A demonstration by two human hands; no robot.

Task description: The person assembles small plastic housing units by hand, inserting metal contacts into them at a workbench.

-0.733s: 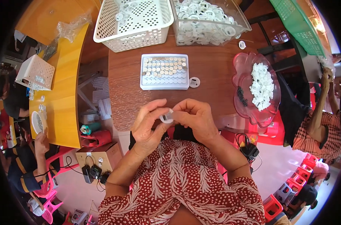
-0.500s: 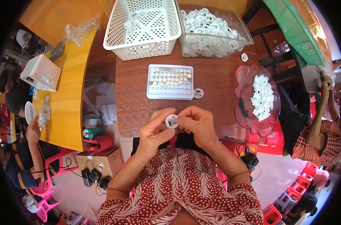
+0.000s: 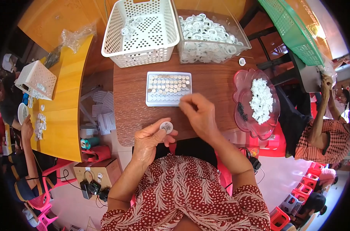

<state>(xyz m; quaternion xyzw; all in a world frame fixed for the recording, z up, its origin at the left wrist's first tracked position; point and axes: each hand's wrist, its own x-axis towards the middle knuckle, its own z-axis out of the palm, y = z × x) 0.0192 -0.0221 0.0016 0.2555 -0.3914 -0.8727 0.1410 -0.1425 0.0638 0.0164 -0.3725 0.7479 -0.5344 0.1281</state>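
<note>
Sitting at the desk: white basket and clear bin along far edge, pink dish at right edge, tray mid-desk. Right hand hovers by tray, fingers pinched, contents unclear. Left hand grips white disc at near edge.

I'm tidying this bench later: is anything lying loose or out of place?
One small white round plastic cap lies alone on the brown wooden table, outside the clear plastic bin of white caps. Nothing looks spilled or damaged.
</note>
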